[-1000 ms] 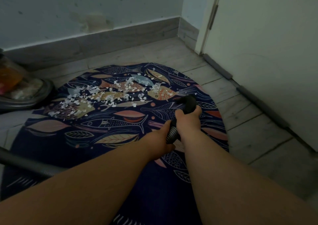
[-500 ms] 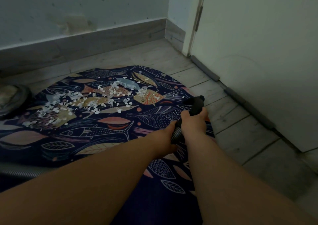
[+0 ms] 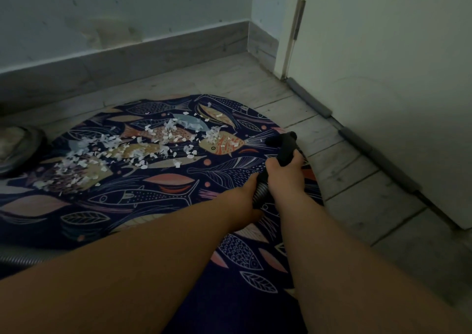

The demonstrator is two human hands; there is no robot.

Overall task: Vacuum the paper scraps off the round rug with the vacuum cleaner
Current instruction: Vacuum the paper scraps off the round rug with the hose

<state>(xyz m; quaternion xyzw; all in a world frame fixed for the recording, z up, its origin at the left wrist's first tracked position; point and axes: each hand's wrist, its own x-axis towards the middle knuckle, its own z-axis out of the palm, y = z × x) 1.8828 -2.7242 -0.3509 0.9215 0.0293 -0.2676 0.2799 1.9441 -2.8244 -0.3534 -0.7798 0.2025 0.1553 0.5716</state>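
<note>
A round dark-blue rug (image 3: pixel 163 198) with fish and leaf patterns lies on the floor. White paper scraps (image 3: pixel 132 152) are strewn across its far left half. My right hand (image 3: pixel 284 177) grips the black handle end of the vacuum hose (image 3: pixel 281 146) over the rug's right edge. Just behind it, my left hand (image 3: pixel 244 200) holds the ribbed grey part of the hose. The hose's open end points toward the scraps and stays apart from them.
The vacuum cleaner body (image 3: pixel 18 147) sits at the rug's left edge. More ribbed hose (image 3: pixel 23 259) crosses the lower left. A white door (image 3: pixel 383 78) with a grey draught strip (image 3: pixel 378 165) stands on the right. Wall and skirting run behind.
The view has shifted right, so the vacuum body slid toward the left edge. Both hands keep their hold on the hose and have carried its end toward the rug's right edge.
</note>
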